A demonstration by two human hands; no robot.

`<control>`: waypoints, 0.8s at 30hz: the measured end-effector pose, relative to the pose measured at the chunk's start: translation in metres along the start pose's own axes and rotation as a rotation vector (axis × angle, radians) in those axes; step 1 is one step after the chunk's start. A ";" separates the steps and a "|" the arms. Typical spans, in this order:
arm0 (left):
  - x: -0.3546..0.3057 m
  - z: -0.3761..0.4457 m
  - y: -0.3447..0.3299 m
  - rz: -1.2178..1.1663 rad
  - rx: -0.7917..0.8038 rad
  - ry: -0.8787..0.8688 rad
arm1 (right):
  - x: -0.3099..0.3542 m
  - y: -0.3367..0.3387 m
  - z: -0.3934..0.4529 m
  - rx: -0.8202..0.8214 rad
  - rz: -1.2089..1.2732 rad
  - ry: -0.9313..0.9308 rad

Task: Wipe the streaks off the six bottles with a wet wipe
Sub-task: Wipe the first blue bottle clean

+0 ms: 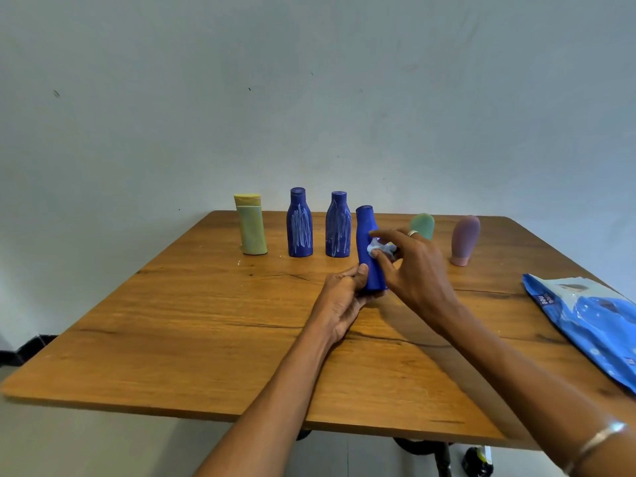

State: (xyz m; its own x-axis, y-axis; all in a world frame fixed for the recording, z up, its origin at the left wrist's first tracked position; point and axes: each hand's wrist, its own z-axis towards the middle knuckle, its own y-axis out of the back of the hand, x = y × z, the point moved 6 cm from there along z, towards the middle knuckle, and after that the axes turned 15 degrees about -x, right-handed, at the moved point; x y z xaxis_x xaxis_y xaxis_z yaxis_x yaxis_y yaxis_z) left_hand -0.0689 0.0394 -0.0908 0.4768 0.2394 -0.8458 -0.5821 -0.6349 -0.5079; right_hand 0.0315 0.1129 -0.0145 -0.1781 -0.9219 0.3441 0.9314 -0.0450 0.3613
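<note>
Left hand point(344, 290) grasping blue bottle point(367, 249); right hand point(413, 266) pinching crumpled wipe point(380, 250), half-hiding green bottle point(424, 224); wipe pack point(585, 321) cut off right.

Blue bottle point(370, 249) tilted, wipe point(378, 250) touching.

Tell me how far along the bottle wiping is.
Done: the green bottle, the pink bottle and the yellow bottle show no streaks on the sides facing the camera. In hand: the left hand holds a blue bottle by its base while the right hand rubs it with the wipe; its visible side looks clean. Left: two blue bottles carry white streaks.
</note>
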 end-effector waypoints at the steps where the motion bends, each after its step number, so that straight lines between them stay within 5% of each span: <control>1: 0.000 0.001 0.000 -0.002 -0.003 -0.002 | 0.001 -0.001 -0.002 0.010 -0.004 0.006; 12: 0.002 0.005 0.005 -0.070 -0.068 0.108 | 0.008 0.012 -0.036 0.107 0.104 0.179; 24: -0.008 -0.007 0.001 -0.239 0.018 0.119 | 0.012 0.014 0.012 0.008 0.096 -0.001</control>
State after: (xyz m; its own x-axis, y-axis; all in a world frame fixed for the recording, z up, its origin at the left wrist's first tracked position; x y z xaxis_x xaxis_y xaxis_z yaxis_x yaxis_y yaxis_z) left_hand -0.0688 0.0320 -0.0834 0.6758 0.2924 -0.6766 -0.4547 -0.5571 -0.6949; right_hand 0.0387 0.1063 0.0054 -0.0887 -0.9215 0.3781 0.9414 0.0464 0.3341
